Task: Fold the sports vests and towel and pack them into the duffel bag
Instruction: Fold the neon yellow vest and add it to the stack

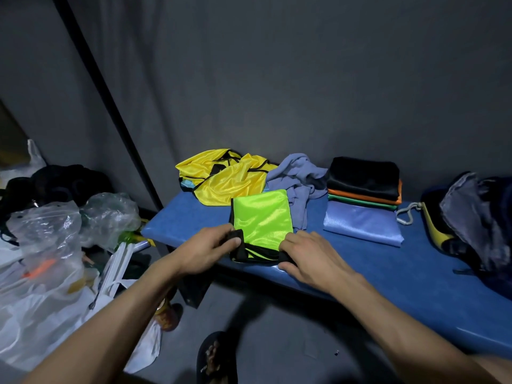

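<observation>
A lime green vest (263, 217) with black trim lies partly folded at the near edge of the blue bench (388, 273). My left hand (205, 252) pinches its near left corner of black trim. My right hand (310, 256) grips the near right edge of the same vest. Behind it lie crumpled yellow vests (227, 178) and a rumpled grey-blue towel (296, 184). To the right stands a stack of folded vests (364, 200), black on top, then orange, green and pale blue. The dark duffel bag (471, 220) sits at the bench's right end.
Clear and white plastic bags (47, 245) are heaped on the floor to the left, with dark items behind them. A grey curtain wall runs behind the bench. A metal carabiner (407, 214) lies between the stack and the bag. My sandalled foot (217, 358) is below.
</observation>
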Demonstrator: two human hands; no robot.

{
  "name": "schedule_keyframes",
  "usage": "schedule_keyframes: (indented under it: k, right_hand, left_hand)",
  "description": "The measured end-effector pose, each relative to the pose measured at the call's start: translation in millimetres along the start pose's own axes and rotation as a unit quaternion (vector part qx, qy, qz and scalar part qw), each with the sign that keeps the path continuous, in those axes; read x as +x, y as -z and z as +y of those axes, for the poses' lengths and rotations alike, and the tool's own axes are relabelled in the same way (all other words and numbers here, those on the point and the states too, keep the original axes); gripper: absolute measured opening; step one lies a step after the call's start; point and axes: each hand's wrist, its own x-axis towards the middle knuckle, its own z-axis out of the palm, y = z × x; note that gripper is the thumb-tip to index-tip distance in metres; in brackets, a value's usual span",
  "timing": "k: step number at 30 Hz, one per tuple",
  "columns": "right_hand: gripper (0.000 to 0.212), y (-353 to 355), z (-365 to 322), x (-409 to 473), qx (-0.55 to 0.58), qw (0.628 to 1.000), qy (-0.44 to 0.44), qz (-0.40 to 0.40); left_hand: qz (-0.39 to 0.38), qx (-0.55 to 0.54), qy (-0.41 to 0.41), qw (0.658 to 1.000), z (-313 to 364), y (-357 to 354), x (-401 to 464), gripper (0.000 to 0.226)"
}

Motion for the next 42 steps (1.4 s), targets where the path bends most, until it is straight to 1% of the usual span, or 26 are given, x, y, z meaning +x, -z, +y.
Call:
schedule_keyframes:
  k: [2, 5, 8, 10, 13, 14, 17, 18, 19, 21, 23, 24, 25, 26, 28, 31, 33, 35, 38, 40, 41, 42]
  right_hand:
    - [0.033, 2, 1, 0, 0.004, 1.000, 0.004, -0.003]
    - [0.032, 4, 2, 1, 0.003, 1.000, 0.009, -0.009]
    - [0.030, 5, 4, 2, 0.010, 1.000, 0.015, -0.006]
    - [0.029, 4, 5, 4, 0.010, 1.000, 0.019, -0.005]
    - [0.031, 2, 7, 5, 0.005, 1.000, 0.023, -0.013]
    - [0.032, 2, 8, 5, 0.005, 1.000, 0.025, -0.015]
    - [0.035, 3, 10, 4, 0.007, 0.999, 0.032, -0.016]
    - [0.036, 3, 11, 4, 0.007, 0.999, 0.033, -0.017]
    - [0.037, 3, 11, 4, 0.007, 0.999, 0.034, -0.017]
    - [0.036, 2, 11, 4, 0.010, 0.999, 0.034, -0.016]
    - [0.036, 1, 11, 6, 0.017, 0.999, 0.031, -0.015]
    - [0.035, 0, 10, 7, 0.020, 0.999, 0.028, -0.016]
    - [0.034, -2, 10, 8, 0.024, 0.999, 0.025, -0.014]
    - [0.032, -3, 9, 8, 0.027, 0.999, 0.020, -0.011]
    - [0.029, -7, 8, 10, 0.029, 1.000, 0.006, -0.006]
    - [0.025, -10, 10, 12, 0.042, 0.999, -0.006, -0.008]
    - [0.017, -2, 11, 11, 0.120, 0.992, -0.027, -0.020]
    - [0.011, 12, 15, 9, 0.238, 0.967, -0.083, -0.026]
    - [0.017, 28, 23, 5, 0.364, 0.918, -0.156, -0.022]
    - [0.018, 31, 28, 7, 0.406, 0.895, -0.186, -0.011]
    - [0.018, 30, 30, 10, 0.417, 0.886, -0.202, -0.001]
    - [0.018, 29, 32, 13, 0.421, 0.881, -0.216, 0.009]
  left_hand:
    - [0.051, -0.028, 0.022, 0.998, -5, -4, 7, 0.023]
    - [0.103, -0.040, 0.053, 0.993, -7, -11, 17, 0.031]
    - [0.136, -0.047, 0.074, 0.987, -6, -18, 23, 0.027]
    - [0.155, -0.027, 0.076, 0.985, -4, -23, 25, 0.019]
    - [0.182, -0.009, 0.059, 0.982, -5, -28, 25, 0.025]
    - [0.188, -0.015, 0.052, 0.981, -5, -28, 25, 0.022]
    - [0.179, 0.005, 0.034, 0.983, -5, -30, 24, 0.008]
    - [0.170, 0.016, 0.029, 0.985, -5, -30, 23, 0.009]
    - [0.153, 0.023, 0.023, 0.988, -5, -29, 21, 0.013]
    - [0.089, 0.026, 0.009, 0.996, -6, -26, 15, 0.028]
    - [0.031, 0.070, -0.007, 0.997, -9, -25, 8, 0.052]
    - [0.029, 0.114, -0.020, 0.993, -12, -27, 6, 0.061]
    - [0.042, 0.155, -0.038, 0.986, -15, -30, 5, 0.064]
    - [0.058, 0.182, -0.055, 0.980, -16, -33, 6, 0.063]
    - [0.078, 0.190, -0.073, 0.976, -17, -36, 9, 0.057]
    - [0.096, 0.162, -0.080, 0.979, -19, -35, 10, 0.042]
    - [0.082, 0.104, -0.051, 0.990, -20, -34, 9, 0.036]
    - [0.038, 0.007, -0.006, 0.999, -15, -31, 10, 0.040]
    - [-0.010, -0.099, 0.044, 0.994, -4, -26, 17, 0.061]
    - [-0.038, -0.157, 0.063, 0.985, 2, -26, 26, 0.056]
    - [-0.040, -0.180, 0.073, 0.980, 4, -25, 32, 0.053]
    - [-0.031, -0.188, 0.092, 0.977, 6, -24, 38, 0.056]
